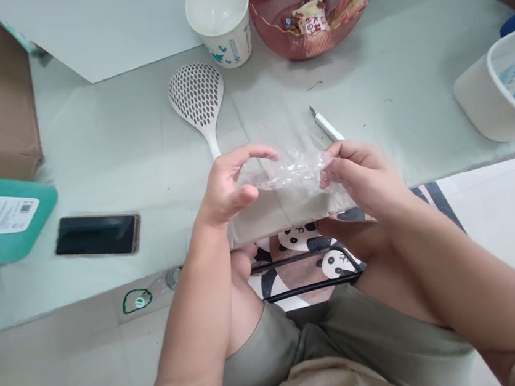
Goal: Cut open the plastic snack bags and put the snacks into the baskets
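Crumpled clear plastic [295, 172] between the two hands, over the near edge of the table [152, 168], around the middle. Right hand [367, 174]: thumb and forefinger pinching the plastic's right end, other fingers curled in. Left hand [229, 187]: thumb and forefinger spread in a C at the left end, tips apart, no pinch; can't tell from here whether the forefinger brushes the film.

To work it well, I'd say: hold firm with the right pinch, then bring left thumb and forefinger together on one loose layer, not the whole bunch. Film this thin probably slips and clings, so a small rolling rub should part layers better than a yank; a hard pull could tear it. Working a bit farther in from the edge would likely save a drop.

Mind the white pen-like tool [328, 126], dark tip pointing far left, just beyond the right hand. White skimmer [197, 94] lies beyond the left hand, handle running behind it. Phone [97, 235] well apart, left.
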Motion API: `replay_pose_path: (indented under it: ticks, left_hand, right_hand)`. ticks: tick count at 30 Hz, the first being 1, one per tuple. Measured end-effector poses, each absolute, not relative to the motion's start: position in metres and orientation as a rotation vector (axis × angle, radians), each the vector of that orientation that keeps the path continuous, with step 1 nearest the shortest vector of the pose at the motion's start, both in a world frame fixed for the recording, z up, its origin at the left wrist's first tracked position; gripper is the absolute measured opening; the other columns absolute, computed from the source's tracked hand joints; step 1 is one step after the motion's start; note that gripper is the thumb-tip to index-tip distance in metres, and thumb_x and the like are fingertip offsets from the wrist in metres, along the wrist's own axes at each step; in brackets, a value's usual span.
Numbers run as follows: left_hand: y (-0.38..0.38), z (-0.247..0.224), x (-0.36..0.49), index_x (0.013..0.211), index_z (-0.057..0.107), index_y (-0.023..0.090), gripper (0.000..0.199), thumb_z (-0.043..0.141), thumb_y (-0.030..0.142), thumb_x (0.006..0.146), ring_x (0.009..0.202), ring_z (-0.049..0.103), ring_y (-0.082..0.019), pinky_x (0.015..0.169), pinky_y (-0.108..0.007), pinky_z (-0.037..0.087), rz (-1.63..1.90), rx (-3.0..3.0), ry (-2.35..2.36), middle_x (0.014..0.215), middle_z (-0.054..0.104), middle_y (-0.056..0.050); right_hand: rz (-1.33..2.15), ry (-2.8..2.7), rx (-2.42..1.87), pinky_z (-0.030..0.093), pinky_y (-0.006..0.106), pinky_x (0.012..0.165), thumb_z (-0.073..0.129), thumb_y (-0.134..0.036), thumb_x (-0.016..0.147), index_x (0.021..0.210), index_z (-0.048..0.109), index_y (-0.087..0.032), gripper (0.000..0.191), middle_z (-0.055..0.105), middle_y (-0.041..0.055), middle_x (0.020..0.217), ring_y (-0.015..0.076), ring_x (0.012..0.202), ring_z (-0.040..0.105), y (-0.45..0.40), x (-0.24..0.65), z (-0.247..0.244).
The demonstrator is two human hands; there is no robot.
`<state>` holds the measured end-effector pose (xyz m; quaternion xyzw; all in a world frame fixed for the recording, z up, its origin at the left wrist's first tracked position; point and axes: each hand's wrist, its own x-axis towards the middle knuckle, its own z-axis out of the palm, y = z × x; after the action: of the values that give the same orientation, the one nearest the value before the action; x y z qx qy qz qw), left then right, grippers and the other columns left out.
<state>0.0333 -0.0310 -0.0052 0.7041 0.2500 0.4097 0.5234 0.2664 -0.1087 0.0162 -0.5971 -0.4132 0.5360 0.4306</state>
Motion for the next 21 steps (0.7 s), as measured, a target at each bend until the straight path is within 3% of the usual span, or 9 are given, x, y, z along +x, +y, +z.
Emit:
replay_pose_path:
  ticks: [5,10,13,16,19,21]
  left_hand:
    - [-0.032,-0.008,0.031,0.108,0.076,0.019,0.082,0.085,0.080,0.056,0.090,0.079,-0.025,0.086,-0.038,0.066,0.882,1.473,0.716,0.100,0.081,-0.011]
    - [-0.031,0.005,0.025,0.090,0.077,0.016,0.083,0.061,0.094,0.065,0.069,0.079,-0.026,0.059,-0.034,0.064,0.926,1.249,0.903,0.075,0.077,-0.011]
    - [-0.033,0.012,0.025,0.095,0.076,0.018,0.060,0.086,0.065,0.059,0.063,0.077,-0.024,0.057,-0.031,0.062,0.764,1.210,0.992,0.073,0.077,-0.008]
    - [-0.037,0.011,0.032,0.093,0.075,0.019,0.036,0.087,0.029,0.060,0.054,0.070,-0.017,0.051,-0.026,0.055,0.657,1.268,1.100,0.065,0.075,-0.002]
    - [-0.038,0.009,0.039,0.076,0.071,0.019,0.009,0.074,0.023,0.069,0.048,0.063,-0.013,0.046,-0.023,0.050,0.806,1.230,1.183,0.056,0.068,0.001]
    - [-0.036,0.010,0.041,0.073,0.069,0.020,0.004,0.071,0.024,0.072,0.046,0.059,-0.011,0.043,-0.022,0.048,0.953,1.130,1.183,0.056,0.066,0.002]
  right_hand:
    - [1.570,-0.797,-1.459,0.042,0.023,0.048,0.070,-0.025,0.083,0.076,0.063,-0.019,0.011,0.059,-0.0034,0.065,0.0076,0.050,0.054,-0.101,0.263,0.012]
    - [1.613,-0.833,-1.482,0.041,0.020,0.044,0.074,-0.022,0.084,0.082,0.063,-0.020,0.011,0.057,-0.0050,0.062,0.0068,0.048,0.054,-0.099,0.261,0.009]
    - [1.657,-0.881,-1.421,0.039,0.020,0.043,0.078,-0.030,0.084,0.083,0.063,-0.020,0.018,0.057,-0.0050,0.062,0.0076,0.049,0.055,-0.100,0.260,0.006]
    - [1.687,-0.863,-1.369,0.043,0.022,0.044,0.079,-0.040,0.085,0.088,0.062,-0.022,0.025,0.059,-0.0041,0.066,0.0092,0.051,0.057,-0.100,0.261,0.001]
    - [1.677,-0.781,-1.301,0.053,0.027,0.054,0.077,-0.049,0.084,0.099,0.062,-0.025,0.032,0.065,-0.0027,0.076,0.0120,0.057,0.063,-0.099,0.262,-0.003]
    - [1.674,-0.735,-1.255,0.059,0.033,0.066,0.076,-0.054,0.083,0.108,0.060,-0.027,0.040,0.070,-0.0005,0.085,0.0165,0.067,0.070,-0.097,0.263,-0.004]
